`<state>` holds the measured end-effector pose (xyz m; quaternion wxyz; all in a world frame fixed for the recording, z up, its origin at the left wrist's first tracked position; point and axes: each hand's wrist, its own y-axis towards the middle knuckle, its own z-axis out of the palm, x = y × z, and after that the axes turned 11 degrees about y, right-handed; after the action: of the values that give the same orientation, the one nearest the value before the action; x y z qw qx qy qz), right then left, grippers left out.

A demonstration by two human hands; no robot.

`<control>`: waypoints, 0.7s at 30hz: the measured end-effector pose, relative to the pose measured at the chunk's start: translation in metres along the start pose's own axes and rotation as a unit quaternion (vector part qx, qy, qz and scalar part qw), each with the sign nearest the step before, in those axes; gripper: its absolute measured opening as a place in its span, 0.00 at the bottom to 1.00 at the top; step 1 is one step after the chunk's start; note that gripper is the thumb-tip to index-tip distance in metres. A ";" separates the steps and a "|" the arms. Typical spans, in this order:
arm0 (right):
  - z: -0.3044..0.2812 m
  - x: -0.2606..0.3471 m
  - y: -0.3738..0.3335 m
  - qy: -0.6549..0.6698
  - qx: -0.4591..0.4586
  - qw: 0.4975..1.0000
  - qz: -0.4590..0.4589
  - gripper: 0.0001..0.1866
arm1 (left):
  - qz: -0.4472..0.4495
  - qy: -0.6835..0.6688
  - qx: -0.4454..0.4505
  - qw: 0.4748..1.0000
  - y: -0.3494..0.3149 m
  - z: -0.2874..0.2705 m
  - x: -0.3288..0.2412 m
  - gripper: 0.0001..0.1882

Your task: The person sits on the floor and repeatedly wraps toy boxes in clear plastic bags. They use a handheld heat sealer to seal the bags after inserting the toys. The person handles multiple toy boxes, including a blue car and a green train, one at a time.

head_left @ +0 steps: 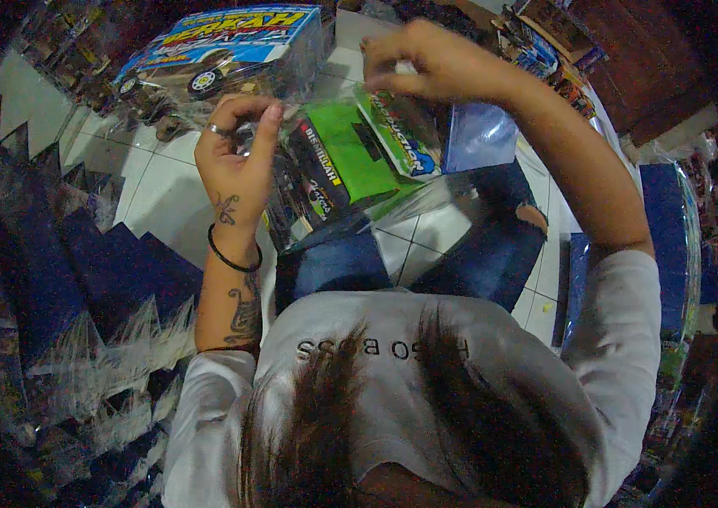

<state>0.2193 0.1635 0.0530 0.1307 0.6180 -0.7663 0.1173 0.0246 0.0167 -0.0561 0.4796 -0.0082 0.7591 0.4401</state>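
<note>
Head view: a green-and-black box in clear plastic (pixel 361 169) is by the blue jeans (pixel 494 241), right of the nearer left hand (pixel 238 152). The right hand (pixel 445 63) is above its far side, fingers bent. I can't tell if either grip holds on.

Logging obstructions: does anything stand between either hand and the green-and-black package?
Nothing visible blocks either: the left hand is beside the green-and-black package, the right hand by its far edge. Clear plastic shows along its near side.
</note>
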 end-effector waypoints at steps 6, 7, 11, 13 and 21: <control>-0.020 0.005 0.014 0.154 -0.077 0.983 -0.065 0.13 | -0.064 -0.039 0.069 0.995 0.008 -0.002 -0.004 0.05; -0.022 0.008 0.014 0.176 -0.090 0.978 -0.066 0.12 | -0.047 -0.044 0.080 0.995 0.009 -0.003 -0.004 0.06; -0.016 0.012 0.020 0.162 -0.072 0.984 -0.006 0.13 | -0.053 -0.091 0.056 0.993 0.016 -0.005 -0.003 0.09; -0.010 0.013 0.027 0.195 -0.083 0.977 -0.015 0.13 | -0.101 -0.114 0.058 0.987 0.016 -0.005 -0.003 0.10; -0.020 0.025 0.047 -0.089 -0.064 0.973 -0.204 0.13 | -0.146 -0.188 0.066 0.969 0.020 0.001 -0.005 0.09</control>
<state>0.1694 0.1569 0.0792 0.1228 0.7593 -0.6389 -0.0168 0.0195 0.0272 -0.0396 0.6726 -0.0042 0.6730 0.3076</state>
